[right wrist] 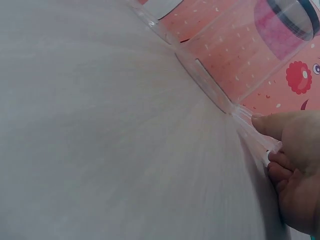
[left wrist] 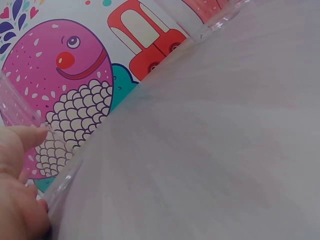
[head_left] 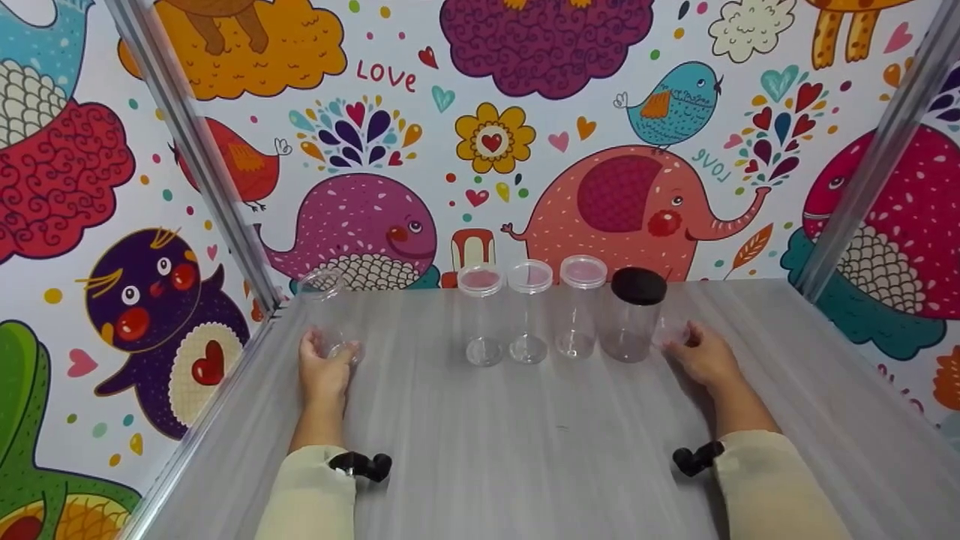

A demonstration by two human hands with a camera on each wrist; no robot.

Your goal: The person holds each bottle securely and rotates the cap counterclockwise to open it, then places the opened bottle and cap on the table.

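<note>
My left hand [head_left: 324, 369] grips the lower part of a tall clear plastic jar [head_left: 322, 304] at the left of the table. Its thumb [left wrist: 32, 134] lies against the jar's wall in the left wrist view. Over on the right, my right hand [head_left: 709, 360] pinches a small clear plastic piece [head_left: 670, 332] low at the table; its exact shape is hard to make out. Right beside that piece stands a wider clear jar with a black lid [head_left: 639, 286]. In the right wrist view the thumb [right wrist: 272, 124] presses on the clear piece [right wrist: 247, 122].
Three slim clear jars with pale lids stand upright between the hands: one left [head_left: 481, 319], one middle [head_left: 529, 319], one right [head_left: 581, 311]. The grey table [head_left: 510, 450] ends at a cartoon-printed back wall [head_left: 409, 45]. Metal posts [head_left: 214, 161] rise at both sides.
</note>
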